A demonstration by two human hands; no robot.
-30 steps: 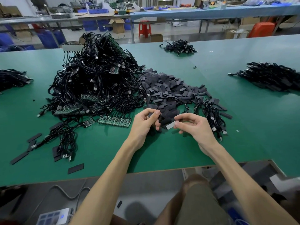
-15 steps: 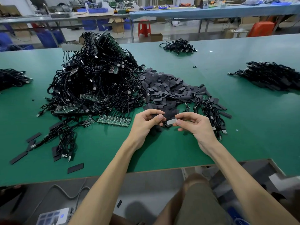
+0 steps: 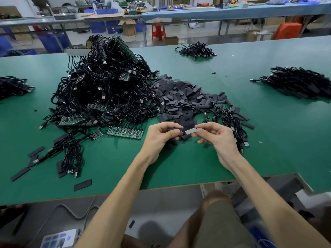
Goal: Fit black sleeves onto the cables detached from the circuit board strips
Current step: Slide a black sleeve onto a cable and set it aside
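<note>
Just in front of the pile of black sleeves (image 3: 186,101), the left hand (image 3: 161,136) pinches one sleeve (image 3: 181,133) while the right hand (image 3: 216,136) pinches a pale cable end (image 3: 190,131), its tip meeting the sleeve mouth. Advised: keep both in line, hold the mouth open, then push squarely.

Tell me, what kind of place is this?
Probably an electronics assembly workshop: a long green bench piled with cables, circuit board strips and loose sleeves, with more benches and bins behind.
</note>
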